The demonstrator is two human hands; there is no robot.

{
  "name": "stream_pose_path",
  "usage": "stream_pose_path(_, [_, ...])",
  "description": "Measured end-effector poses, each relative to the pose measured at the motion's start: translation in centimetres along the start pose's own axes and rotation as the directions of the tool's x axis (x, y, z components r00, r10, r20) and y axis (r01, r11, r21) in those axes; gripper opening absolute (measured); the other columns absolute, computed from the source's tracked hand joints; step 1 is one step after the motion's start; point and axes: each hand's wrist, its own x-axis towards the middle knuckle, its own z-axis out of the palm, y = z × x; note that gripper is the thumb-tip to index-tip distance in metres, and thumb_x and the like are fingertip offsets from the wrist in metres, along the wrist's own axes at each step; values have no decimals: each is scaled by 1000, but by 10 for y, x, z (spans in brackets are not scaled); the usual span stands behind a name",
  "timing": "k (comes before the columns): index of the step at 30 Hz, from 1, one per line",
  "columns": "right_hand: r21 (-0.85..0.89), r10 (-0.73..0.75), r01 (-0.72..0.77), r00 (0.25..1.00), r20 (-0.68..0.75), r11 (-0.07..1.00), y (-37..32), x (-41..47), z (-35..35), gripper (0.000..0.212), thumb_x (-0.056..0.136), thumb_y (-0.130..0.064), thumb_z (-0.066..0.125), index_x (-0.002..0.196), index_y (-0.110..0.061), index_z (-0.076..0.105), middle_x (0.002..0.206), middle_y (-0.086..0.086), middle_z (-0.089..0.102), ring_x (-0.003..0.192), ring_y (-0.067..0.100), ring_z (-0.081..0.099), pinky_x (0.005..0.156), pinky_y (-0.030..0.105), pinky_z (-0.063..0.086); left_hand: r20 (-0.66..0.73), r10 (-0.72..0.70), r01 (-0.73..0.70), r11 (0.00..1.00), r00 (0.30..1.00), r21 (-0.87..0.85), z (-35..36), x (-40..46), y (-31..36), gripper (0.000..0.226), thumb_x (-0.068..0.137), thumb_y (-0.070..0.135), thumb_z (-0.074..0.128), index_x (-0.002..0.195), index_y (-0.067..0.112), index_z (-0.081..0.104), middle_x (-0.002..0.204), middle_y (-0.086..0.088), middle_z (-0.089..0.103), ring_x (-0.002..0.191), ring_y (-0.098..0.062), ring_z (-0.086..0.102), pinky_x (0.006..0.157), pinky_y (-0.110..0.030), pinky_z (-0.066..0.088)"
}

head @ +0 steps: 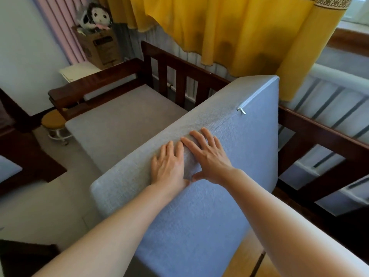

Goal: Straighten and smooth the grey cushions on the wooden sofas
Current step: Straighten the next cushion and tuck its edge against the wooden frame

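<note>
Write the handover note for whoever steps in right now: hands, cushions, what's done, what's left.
Left hand: open, flat on the upper edge of the raised grey cushion.
Right hand: open, flat beside it on the same cushion, fingers spread; the fabric bunches slightly between the two hands.
Raised grey cushion: tipped up on edge, zipper pull on its end face, not seated in the wooden sofa frame.
Far seat cushion: lies flat in the frame and looks smooth.
Left: smooth this cover, lay the cushion down square in the frame.
</note>
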Motion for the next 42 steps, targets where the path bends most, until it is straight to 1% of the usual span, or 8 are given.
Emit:
stream_pose_path(6, [136, -15, 28, 995, -101, 990, 11, -8, 3, 118, 62, -49, 83, 152, -26, 10, 157, 8, 6, 145, 30, -5, 116, 43, 6, 52, 21, -22, 999, 998, 22, -12, 7, 13, 112, 72, 53, 73, 149, 14, 2, 156, -10, 10, 144, -24, 11, 111, -41, 24])
stream_pose_path(12, [378, 253, -170, 950, -183, 910, 53, -31, 15, 94, 83, -24, 71, 152, -23, 7, 158, 9, -4, 145, 31, -6, 117, 37, 2, 0, 188, -186, 972, 982, 144, -31, 34, 71, 90, 90, 42, 57, 151, 18, -5, 159, -6, -11, 146, -23, -9, 116, -47, 3])
stream_pose_path(24, [731, 692, -294, 646, -322, 615, 187, -31, 72, 70, 80, -8, 64, 143, -2, 33, 146, 25, 29, 135, 39, 27, 111, 45, 25, 88, 502, -488, 763, 860, 424, 0, 151, 226, 76, 95, 31, 47, 152, 21, -2, 159, 3, -12, 146, -16, -14, 115, -46, -7])
stream_pose_path(32, [867, 794, -201, 532, -295, 456, 237, 7, 120, 62, 93, -20, 43, 150, -11, 20, 158, 4, 14, 145, 22, 12, 117, 28, 3, 162, 604, -547, 535, 780, 644, 19, 240, 273, 66, 96, 28, 41, 151, 18, 5, 159, -3, -9, 146, -19, -9, 115, -48, -1])
stream_pose_path(37, [895, 892, -19, -75, -445, 445, 303, 21, 64, 59, 86, -19, 45, 143, -4, 36, 149, 12, 34, 139, 25, 28, 116, 39, 20, -116, 775, -497, 504, 621, 706, -10, 284, 305, 68, 98, 33, 38, 152, 14, 1, 160, -2, -6, 147, -18, -6, 115, -47, 3])
stream_pose_path(39, [910, 886, -32, -216, -410, 413, 316, 29, 68, 59, 88, -21, 46, 145, -7, 34, 152, 10, 31, 141, 23, 24, 117, 40, 17, -195, 809, -524, 521, 554, 674, -10, 295, 310, 70, 97, 40, 32, 152, 15, -2, 160, -1, -9, 146, -18, -10, 115, -47, 1])
stream_pose_path(40, [923, 911, -98, -151, -384, 373, 317, 43, 80, 61, 90, -27, 41, 148, -12, 28, 155, 6, 24, 143, 20, 18, 117, 40, 11, -136, 800, -531, 503, 584, 682, 0, 302, 305, 71, 97, 44, 28, 152, 16, -6, 159, 1, -13, 146, -18, -13, 115, -47, 0])
stream_pose_path(42, [894, 928, -285, 245, -282, 347, 299, 80, 114, 67, 90, -47, 20, 152, -22, 13, 160, -4, 5, 146, 14, 3, 117, 39, 0, 112, 671, -505, 426, 733, 751, 24, 312, 280, 69, 98, 50, 19, 151, 17, -9, 159, 1, -16, 145, -18, -16, 116, -48, -2])
